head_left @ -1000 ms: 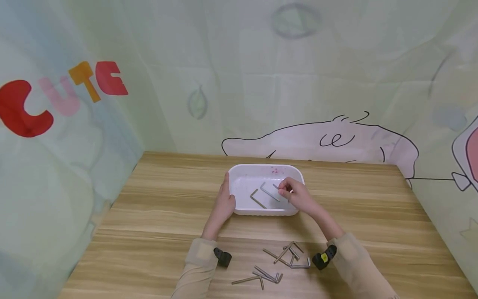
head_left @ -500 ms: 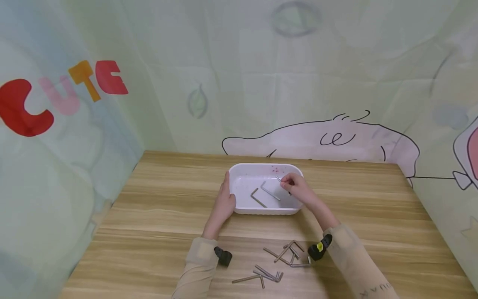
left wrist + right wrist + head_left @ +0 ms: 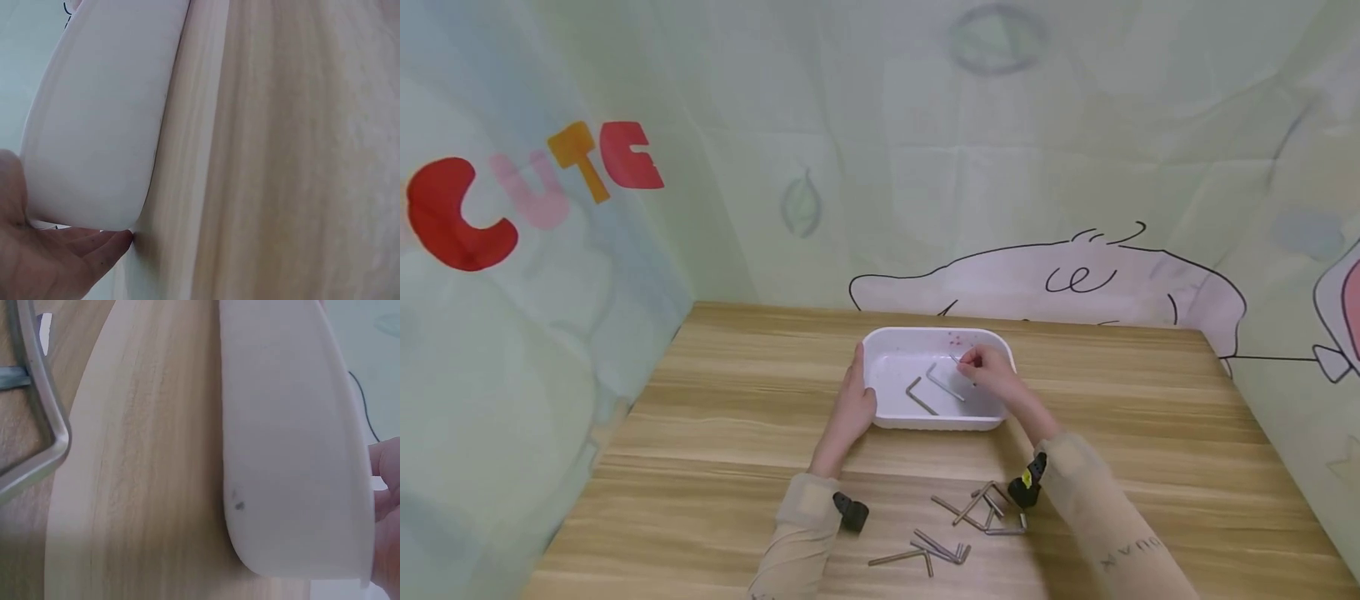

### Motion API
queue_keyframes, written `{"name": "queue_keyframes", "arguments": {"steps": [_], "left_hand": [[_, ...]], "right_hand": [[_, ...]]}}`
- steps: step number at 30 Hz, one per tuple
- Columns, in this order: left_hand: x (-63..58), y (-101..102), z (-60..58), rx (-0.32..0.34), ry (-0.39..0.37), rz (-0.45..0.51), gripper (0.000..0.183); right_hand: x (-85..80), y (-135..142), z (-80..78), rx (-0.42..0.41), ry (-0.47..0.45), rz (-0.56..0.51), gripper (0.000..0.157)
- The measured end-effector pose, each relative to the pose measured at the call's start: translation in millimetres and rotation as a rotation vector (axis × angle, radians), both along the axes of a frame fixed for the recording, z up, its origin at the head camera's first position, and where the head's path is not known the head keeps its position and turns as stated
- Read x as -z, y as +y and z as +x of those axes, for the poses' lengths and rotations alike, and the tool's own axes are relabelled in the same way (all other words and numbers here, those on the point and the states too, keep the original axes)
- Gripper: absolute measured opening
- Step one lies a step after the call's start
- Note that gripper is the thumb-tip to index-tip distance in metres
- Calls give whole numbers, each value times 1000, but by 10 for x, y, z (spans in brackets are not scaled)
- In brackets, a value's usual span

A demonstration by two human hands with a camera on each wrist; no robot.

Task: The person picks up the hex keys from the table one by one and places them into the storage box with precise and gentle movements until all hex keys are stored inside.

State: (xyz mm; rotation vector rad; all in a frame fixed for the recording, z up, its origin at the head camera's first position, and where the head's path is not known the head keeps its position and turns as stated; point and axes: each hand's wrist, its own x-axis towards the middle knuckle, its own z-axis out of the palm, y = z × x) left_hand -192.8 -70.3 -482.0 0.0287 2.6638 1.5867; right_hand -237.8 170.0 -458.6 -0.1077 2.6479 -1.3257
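Note:
A white plastic tray [image 3: 940, 423] stands toward the back of the wooden table, with two hex keys [image 3: 946, 386] visible on its floor. My left hand [image 3: 852, 402] holds the tray's left end, thumb at the rim and fingers along the outer wall; the left wrist view shows this hand [image 3: 50, 262] at the tray's corner. Over the right part of the tray, my right hand [image 3: 988, 371] pinches a thin hex key [image 3: 954, 358], mostly hidden by the fingers. In the right wrist view the tray wall [image 3: 294, 444] covers much of this hand [image 3: 387, 512].
Two loose groups of hex keys lie on the table [image 3: 715, 467] in front of the tray, one near the right wrist [image 3: 981, 508] and one closer to me [image 3: 925, 550]. A printed curtain [image 3: 760, 167] hangs behind the table's back edge.
The right hand rises slightly in the tray, then shifts a little left, still pinching the thin hex key. Its forearm swings left. The left hand keeps its place on the tray.

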Motion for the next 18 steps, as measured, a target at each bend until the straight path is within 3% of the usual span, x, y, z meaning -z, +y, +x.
{"name": "queue_keyframes", "arguments": {"steps": [12, 18], "left_hand": [[36, 31, -29, -13, 17, -2, 72], [33, 14, -13, -23, 16, 9, 73]], "right_hand": [[133, -28, -75, -15, 56, 178, 10], [154, -79, -70, -49, 9, 274, 13]]}}
